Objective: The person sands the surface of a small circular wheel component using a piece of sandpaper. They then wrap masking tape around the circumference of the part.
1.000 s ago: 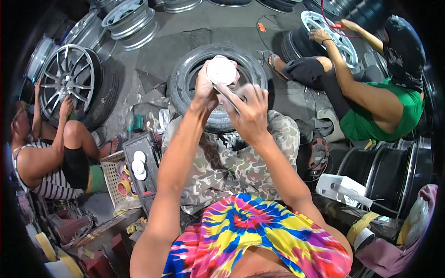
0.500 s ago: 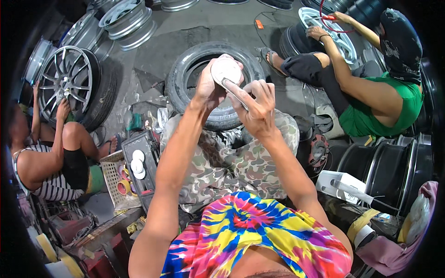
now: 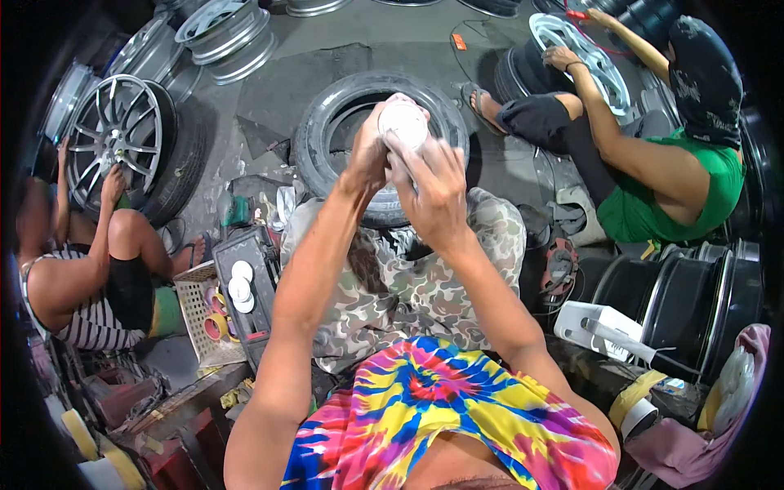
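I grip a round white disc [image 3: 402, 122] with my left hand [image 3: 369, 145], fingers wrapped round its edge, above a grey tire [image 3: 314, 139] lying flat beyond my knees. My right hand [image 3: 433, 180] presses at the disc's lower part with bent fingers, slightly blurred; whatever lies under its fingertips is too small to make out. Similar white discs [image 3: 241, 290] sit in a grey case [image 3: 265, 322] to my left.
A co-worker [image 3: 73, 286] at left handles a spoked rim [image 3: 94, 139]; another [image 3: 670, 188] at right handles a silver rim [image 3: 612, 82]. A perforated basket [image 3: 196, 318] with tape rolls, black rims [image 3: 690, 302] and a white box [image 3: 592, 331] flank me.
The disc and my left hand have shifted a little to the right. My right hand has moved across the disc's lower part, its fingers now nearer the disc's middle.
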`<action>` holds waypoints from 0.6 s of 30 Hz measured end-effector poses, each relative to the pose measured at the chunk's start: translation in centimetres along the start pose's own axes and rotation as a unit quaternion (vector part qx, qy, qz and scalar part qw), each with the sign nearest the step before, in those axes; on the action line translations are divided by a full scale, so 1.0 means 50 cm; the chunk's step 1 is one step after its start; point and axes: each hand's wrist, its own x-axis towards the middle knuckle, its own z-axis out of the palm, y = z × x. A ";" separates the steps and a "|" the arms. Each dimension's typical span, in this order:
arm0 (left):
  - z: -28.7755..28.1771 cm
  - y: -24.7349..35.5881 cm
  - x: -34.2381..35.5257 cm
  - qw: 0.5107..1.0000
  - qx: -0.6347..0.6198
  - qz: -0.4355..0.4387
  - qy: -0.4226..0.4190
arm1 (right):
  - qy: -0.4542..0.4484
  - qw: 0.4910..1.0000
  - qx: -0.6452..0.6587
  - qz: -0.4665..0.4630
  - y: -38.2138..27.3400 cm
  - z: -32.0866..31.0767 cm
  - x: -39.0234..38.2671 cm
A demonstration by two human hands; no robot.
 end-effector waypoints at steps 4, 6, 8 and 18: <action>0.003 -0.010 -0.008 1.000 -0.022 0.022 -0.005 | 0.022 0.999 -0.004 0.026 -0.017 0.013 0.053; -0.009 -0.001 -0.004 1.000 0.006 0.017 -0.011 | 0.020 1.000 -0.003 0.019 -0.022 0.019 0.018; -0.010 -0.002 -0.004 1.000 -0.014 0.006 0.001 | 0.014 1.000 0.007 0.015 -0.029 0.014 0.006; 0.000 -0.006 -0.013 0.990 0.090 0.101 -0.028 | 0.029 0.999 -0.019 0.040 -0.010 0.022 0.048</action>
